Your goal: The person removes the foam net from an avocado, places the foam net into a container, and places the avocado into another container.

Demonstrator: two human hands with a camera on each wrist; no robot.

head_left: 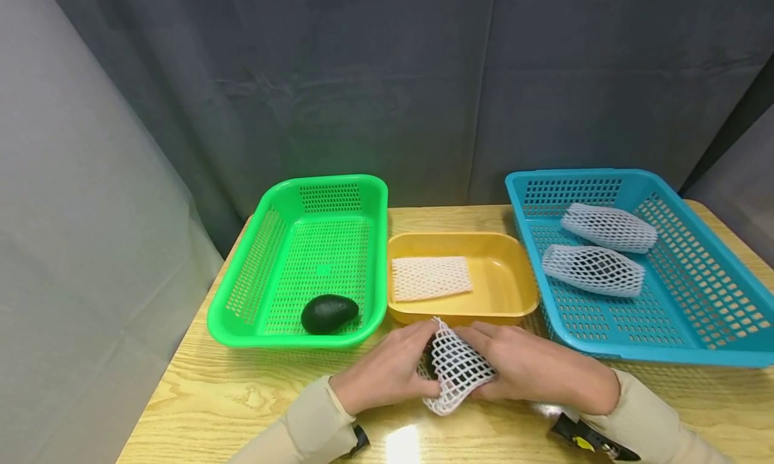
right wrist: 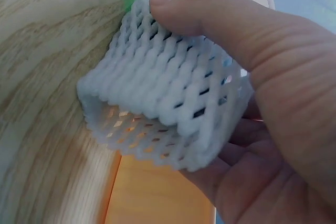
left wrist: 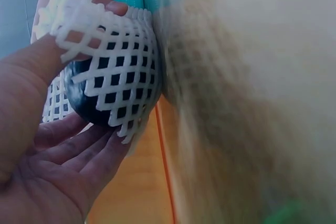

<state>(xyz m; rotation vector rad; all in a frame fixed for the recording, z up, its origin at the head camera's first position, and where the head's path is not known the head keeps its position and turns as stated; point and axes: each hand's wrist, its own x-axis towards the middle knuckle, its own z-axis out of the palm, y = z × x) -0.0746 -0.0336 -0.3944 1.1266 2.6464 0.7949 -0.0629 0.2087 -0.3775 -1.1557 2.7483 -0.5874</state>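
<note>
A dark avocado (left wrist: 86, 93) sits partly inside a white foam net sleeve (head_left: 461, 364) above the table, in front of the yellow tub. My left hand (head_left: 390, 366) holds the avocado at the sleeve's left end; in the left wrist view its fingers lie under the fruit and its thumb is at the net's edge. My right hand (head_left: 523, 363) grips the sleeve from the right, thumb on one side and fingers on the other. In the right wrist view the sleeve's near end (right wrist: 152, 103) gapes. The mesh hides part of the avocado.
At left, a green basket (head_left: 376, 262) holds one bare avocado (head_left: 329, 313). The yellow tub (head_left: 502, 276) in the middle contains flat foam nets (head_left: 431, 278). Two netted fruits (head_left: 609, 227) lie in the blue basket (head_left: 544, 296) at right. Dark cloth (head_left: 387, 95) hangs behind the wooden table (head_left: 199, 390).
</note>
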